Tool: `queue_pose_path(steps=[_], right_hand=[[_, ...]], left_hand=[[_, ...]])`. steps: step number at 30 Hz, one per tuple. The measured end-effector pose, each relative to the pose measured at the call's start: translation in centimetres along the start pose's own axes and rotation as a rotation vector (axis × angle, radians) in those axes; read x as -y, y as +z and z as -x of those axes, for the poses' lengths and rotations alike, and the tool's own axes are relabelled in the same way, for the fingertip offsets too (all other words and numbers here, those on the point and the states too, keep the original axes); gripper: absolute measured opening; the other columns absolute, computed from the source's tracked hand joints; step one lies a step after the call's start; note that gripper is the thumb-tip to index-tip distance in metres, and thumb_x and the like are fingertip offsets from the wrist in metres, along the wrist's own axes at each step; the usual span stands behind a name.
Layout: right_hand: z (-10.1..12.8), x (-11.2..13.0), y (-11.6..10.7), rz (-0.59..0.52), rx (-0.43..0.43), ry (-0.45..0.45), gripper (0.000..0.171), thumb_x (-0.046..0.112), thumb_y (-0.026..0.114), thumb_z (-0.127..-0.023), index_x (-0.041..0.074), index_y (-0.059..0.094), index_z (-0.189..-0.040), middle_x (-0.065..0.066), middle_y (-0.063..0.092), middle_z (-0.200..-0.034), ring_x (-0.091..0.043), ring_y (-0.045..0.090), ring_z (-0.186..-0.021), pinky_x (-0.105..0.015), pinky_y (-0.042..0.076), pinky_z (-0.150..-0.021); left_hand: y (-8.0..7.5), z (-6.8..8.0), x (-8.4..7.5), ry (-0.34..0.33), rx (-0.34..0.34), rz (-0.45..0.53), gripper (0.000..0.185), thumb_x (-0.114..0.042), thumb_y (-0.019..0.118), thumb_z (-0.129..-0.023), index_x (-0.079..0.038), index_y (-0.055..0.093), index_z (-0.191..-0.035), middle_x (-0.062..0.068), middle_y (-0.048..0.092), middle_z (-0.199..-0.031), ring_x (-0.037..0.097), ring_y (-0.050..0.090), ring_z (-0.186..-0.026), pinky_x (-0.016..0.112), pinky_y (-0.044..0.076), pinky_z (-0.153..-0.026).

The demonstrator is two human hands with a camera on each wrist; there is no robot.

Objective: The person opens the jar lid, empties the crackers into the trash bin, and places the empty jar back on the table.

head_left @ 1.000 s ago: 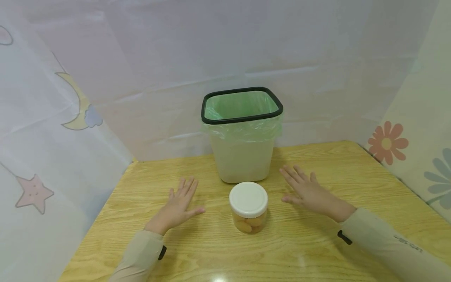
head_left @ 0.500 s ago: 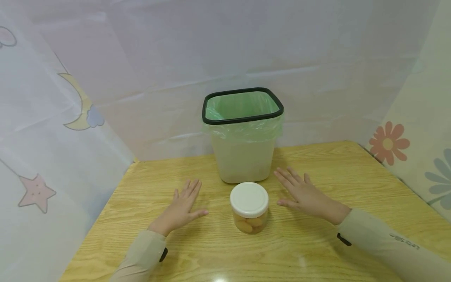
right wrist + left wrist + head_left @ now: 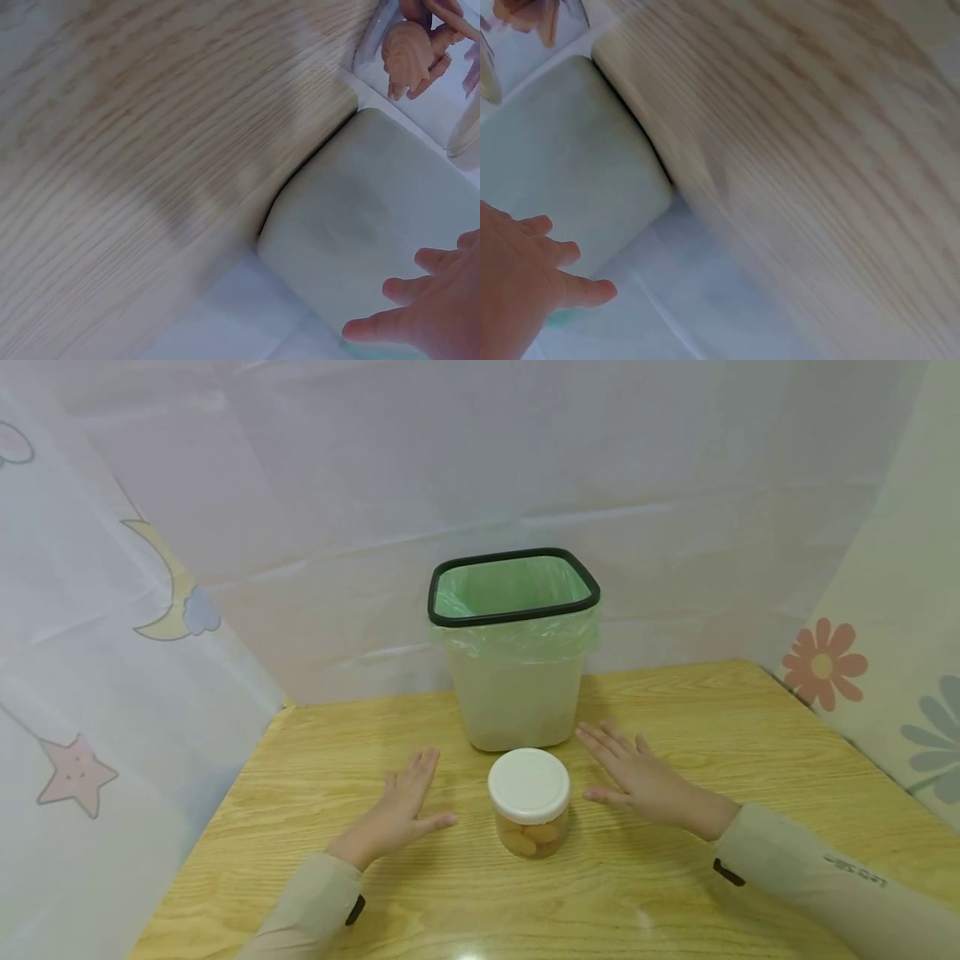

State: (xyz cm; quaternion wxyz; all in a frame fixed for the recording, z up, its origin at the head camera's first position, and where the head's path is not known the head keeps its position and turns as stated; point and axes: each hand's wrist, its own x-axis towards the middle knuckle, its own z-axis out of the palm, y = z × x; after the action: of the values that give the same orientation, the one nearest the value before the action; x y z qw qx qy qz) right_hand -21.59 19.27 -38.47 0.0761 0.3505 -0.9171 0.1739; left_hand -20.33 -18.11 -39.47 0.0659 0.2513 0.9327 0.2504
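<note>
— Two hands in view, neither holding anything. The left hand (image 3: 401,814) has straight fingers, thumb spread toward the jar (image 3: 529,802); the right hand (image 3: 643,781) is the same, fingers flat and slightly fanned, thumb pointing inward.

— Position of the jar relative to the fingers?

— It stands between the two thumbs, apart from both: to the right of the left fingertips, to the left of the right ones, and nearer the person than either set of fingertips. Its long axis is vertical, white lid (image 3: 528,784) uppermost, pale round pieces visible through the clear wall.

— Which hand is closer?

— The right thumb appears marginally nearer the lid; the difference is slight.

— Anything beyond the fingertips?

— A bin (image 3: 516,693) with a green liner (image 3: 510,587) stands just past the jar, between the fingertips, on the wooden table (image 3: 750,727). Wrist views are blurred; they show the bin wall ahead of each hand, no contact evident.
</note>
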Motion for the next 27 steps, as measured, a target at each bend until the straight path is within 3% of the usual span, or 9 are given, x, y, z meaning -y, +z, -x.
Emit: queue_pose_path(steps=[13,27], right_hand=[[-0.3,0.4,-0.2,-0.025,-0.007,-0.015,0.074,0.032,0.062,-0.095,0.002,0.024,-0.151,-0.025,0.026,-0.154,-0.051,0.020,-0.139,-0.079,0.018,-0.096],[-0.3,0.5,0.3,-0.023,-0.009,-0.030,0.074,0.035,0.061,-0.096,0.001,0.025,-0.151,-0.025,0.026,-0.154,-0.052,0.020,-0.138,-0.079,0.018,-0.097]], left_hand=[[0.6,-0.4,-1.2,0.022,0.008,0.050,0.098,-0.037,0.065,-0.093,-0.004,-0.003,-0.155,0.015,-0.001,-0.160,0.034,-0.006,-0.146,0.066,-0.002,-0.110],[0.8,-0.4,-1.9,0.063,0.034,0.007,0.097,-0.038,0.065,-0.093,0.000,0.001,-0.154,0.015,0.000,-0.160,0.035,-0.005,-0.146,0.067,0.000,-0.109]])
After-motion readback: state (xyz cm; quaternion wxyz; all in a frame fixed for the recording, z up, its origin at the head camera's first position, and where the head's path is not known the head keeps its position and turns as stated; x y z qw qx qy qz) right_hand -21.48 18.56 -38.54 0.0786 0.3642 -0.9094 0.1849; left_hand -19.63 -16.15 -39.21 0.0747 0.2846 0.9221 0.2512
